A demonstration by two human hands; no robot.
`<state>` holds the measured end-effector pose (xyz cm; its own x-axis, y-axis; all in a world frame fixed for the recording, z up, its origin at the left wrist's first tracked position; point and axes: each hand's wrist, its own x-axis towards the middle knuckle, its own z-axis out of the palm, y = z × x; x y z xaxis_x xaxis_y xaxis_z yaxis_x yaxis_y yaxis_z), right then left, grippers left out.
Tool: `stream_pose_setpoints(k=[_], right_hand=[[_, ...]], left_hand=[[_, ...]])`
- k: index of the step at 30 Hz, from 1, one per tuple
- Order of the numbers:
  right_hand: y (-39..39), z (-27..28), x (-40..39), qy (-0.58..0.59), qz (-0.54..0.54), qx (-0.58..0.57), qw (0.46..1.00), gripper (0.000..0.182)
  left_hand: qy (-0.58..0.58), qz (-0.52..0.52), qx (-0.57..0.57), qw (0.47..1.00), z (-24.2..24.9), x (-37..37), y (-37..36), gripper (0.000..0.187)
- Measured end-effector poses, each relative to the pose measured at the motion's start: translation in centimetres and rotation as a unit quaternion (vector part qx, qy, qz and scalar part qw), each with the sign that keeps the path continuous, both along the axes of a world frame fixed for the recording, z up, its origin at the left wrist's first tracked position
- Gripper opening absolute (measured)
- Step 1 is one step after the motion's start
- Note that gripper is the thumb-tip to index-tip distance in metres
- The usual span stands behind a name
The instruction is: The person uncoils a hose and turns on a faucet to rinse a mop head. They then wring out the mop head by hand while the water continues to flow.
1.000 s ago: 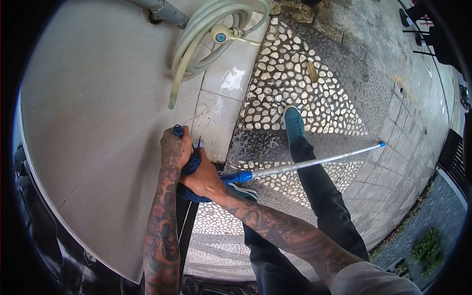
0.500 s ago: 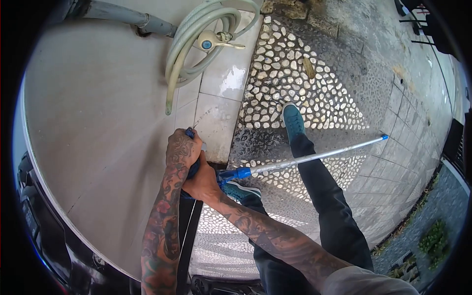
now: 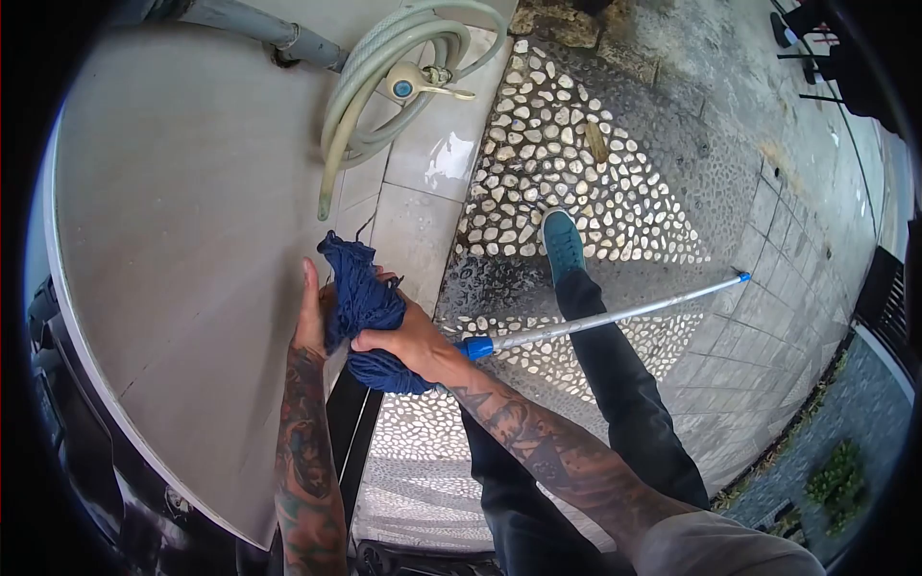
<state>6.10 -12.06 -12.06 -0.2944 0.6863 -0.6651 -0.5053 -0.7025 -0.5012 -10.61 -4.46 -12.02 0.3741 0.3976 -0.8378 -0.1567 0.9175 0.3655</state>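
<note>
We have the blue mop head bunched at the centre of the view, our right hand clamped around its yarn near the collar and our left hand pressed flat and open-fingered against it from nine o'clock. The strands look soft, limp and probably wet-heavy. The metal handle, running toward three o'clock, offers the firm grip.

Outdoor house yard, wash area beside wall. Pebble-inlaid paving, grey paving slabs, wet patches. Coiled garden hose by wall tap, grey drainpipe. Shrubs at edge.
</note>
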Motion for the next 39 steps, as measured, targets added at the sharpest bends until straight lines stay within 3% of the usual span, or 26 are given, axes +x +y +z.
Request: stream_pose_setpoints(k=[1,3,4,7,8,9,11,12,13,15,16,17,18,19,21,22,23,24,26,27,29,30,32,33,35,39], right_hand=[[0.8,0.4,0.9,-0.002,0.004,0.002,1.0,0.061],[2.3,0.3,2.4,0.25,-0.003,-0.097,0.963,0.049],[2.5,0.1,2.3,0.296,-0.011,-0.174,0.939,0.048],[2.9,1.2,3.5,0.337,-0.093,-0.213,0.912,0.056],[3.0,1.1,4.0,0.359,-0.06,-0.215,0.906,0.069],[3.0,0.8,4.0,0.354,-0.057,-0.214,0.909,0.069],[2.0,0.6,3.5,0.343,-0.034,-0.259,0.902,0.08],[1.7,1.1,3.5,0.307,-0.029,-0.275,0.911,0.093],[1.6,1.4,3.7,0.309,-0.024,-0.274,0.91,0.093],[0.5,2.2,4.3,0.351,-0.01,-0.086,0.932,0.109],[-2.2,0.0,4.5,0.405,-0.04,-0.152,0.901,0.127],[-2.1,0.1,5.3,0.409,-0.041,-0.152,0.899,0.127],[-1.6,0.4,6.1,0.337,0.092,0.04,0.936,0.129],[-1.5,1.1,6.8,0.245,0.215,0.227,0.918,0.131],[-1.8,3.9,7.5,0.074,0.24,0.332,0.909,0.139],[-1.7,6.1,7.3,0.092,0.222,0.197,0.951,0.12],[-1.6,7.4,6.8,0.098,0.225,0.196,0.949,0.12],[-1.2,8.4,6.5,0.039,0.252,0.18,0.95,0.105],[-1.1,9.4,5.5,-0.13,0.266,0.16,0.941,0.07],[-1.3,9.1,4.6,-0.126,0.266,0.159,0.942,0.07],[-1.8,6.8,2.5,-0.338,0.32,0.127,0.876,0.063],[-1.7,5.6,1.7,-0.395,0.274,0.147,0.865,0.058],[-1.3,3.6,0.0,-0.423,0.249,0.157,0.857,0.056],[-1.3,2.2,-0.8,-0.456,0.225,0.166,0.845,0.055],[-1.7,0.0,-1.8,-0.472,0.169,0.187,0.845,0.051],[-1.8,-1.8,-2.4,-0.467,0.154,0.195,0.849,0.045]], left_hand=[[-0.042,0.048,-0.003,0.998,-0.9,-1.2,-1.9,0.12],[-0.101,0.105,0.026,0.989,-2.4,-1.3,-5.1,0.127],[-0.155,0.158,0.046,0.974,-3.1,-0.8,-6.3,0.134],[-0.174,0.17,0.078,0.967,-4.6,0.4,-8.1,0.141],[-0.182,0.177,0.102,0.962,-4.9,0.7,-8.2,0.146],[-0.187,0.18,0.104,0.96,-4.7,1.0,-7.8,0.146],[-0.1,0.139,0.128,0.977,-3.9,0.9,-7.5,0.147],[-0.067,0.189,0.117,0.973,-3.1,0.5,-8.2,0.128],[-0.063,0.191,0.12,0.972,-1.7,0.7,-7.5,0.128],[-0.012,0.096,0.145,0.985,1.8,1.7,-6.1,0.094],[-0.084,0.109,0.168,0.976,3.9,4.3,-4.7,0.08],[-0.081,0.107,0.168,0.977,5.1,4.8,-4.4,0.08],[-0.067,0.158,0.149,0.974,5.8,5.0,-4.2,0.079],[-0.051,0.207,0.127,0.969,6.7,4.9,-4.0,0.079],[-0.015,0.241,0.127,0.962,7.7,4.3,-2.9,0.072],[0.034,0.258,0.094,0.961,7.6,3.3,-2.2,0.066],[0.084,0.277,0.063,0.955,7.8,2.5,-2.0,0.061],[0.069,0.294,0.051,0.952,7.4,2.4,-2.1,0.049],[0.111,0.263,0.1,0.953,7.5,2.7,-2.1,0.046],[0.162,0.232,0.139,0.949,8.0,2.9,-2.4,0.042],[0.294,0.2,0.175,0.918,7.6,4.0,-2.6,0.035],[0.35,0.215,0.188,0.892,7.1,4.9,-2.5,0.034],[0.458,0.231,0.209,0.833,5.6,5.8,-2.6,0.028],[0.45,0.28,0.217,0.82,2.8,5.1,-3.3,0.026],[0.515,0.239,0.269,0.778,3.8,7.1,-3.3,0.024],[0.497,0.279,0.218,0.792,4.5,8.1,-3.8,0.023]])
